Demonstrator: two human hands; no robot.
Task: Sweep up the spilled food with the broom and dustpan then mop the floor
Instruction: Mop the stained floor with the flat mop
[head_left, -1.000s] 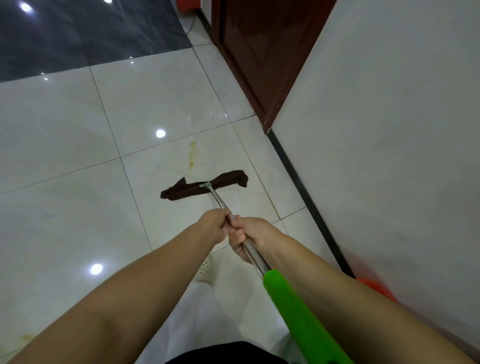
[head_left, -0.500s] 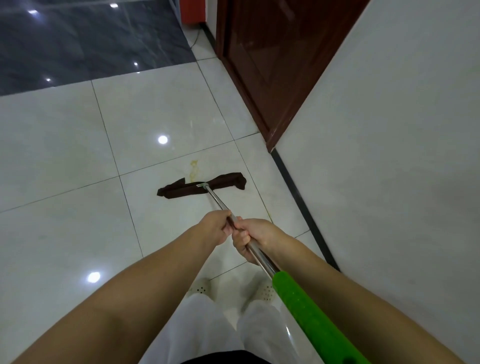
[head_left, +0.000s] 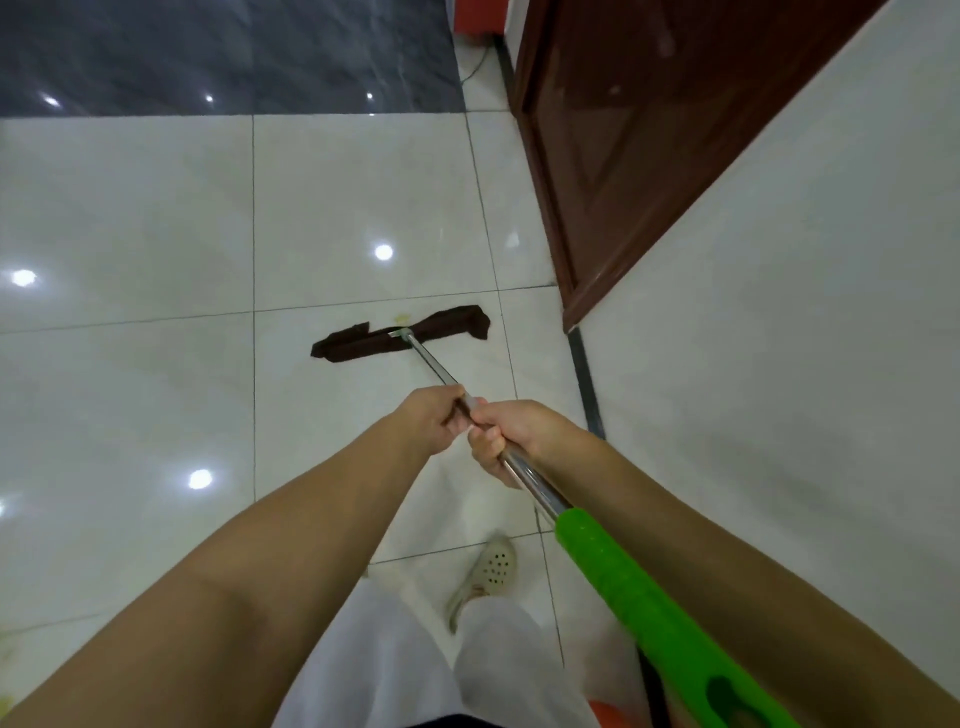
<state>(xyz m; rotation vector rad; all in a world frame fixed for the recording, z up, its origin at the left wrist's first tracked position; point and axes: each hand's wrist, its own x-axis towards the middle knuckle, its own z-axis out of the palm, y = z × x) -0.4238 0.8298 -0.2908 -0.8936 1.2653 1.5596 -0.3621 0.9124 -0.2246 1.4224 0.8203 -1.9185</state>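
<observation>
Mop, gripped by left hand and right hand, covers the yellow stain; mopping underway, next push forward.

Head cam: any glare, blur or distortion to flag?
Head view: round ceiling-light glare spots dot the glossy floor tiles; wide-angle bending curves the wall and door; the shoe is smeared by motion blur; the mop cloth and both hands, left hand and right hand, stay fairly sharp.
</observation>
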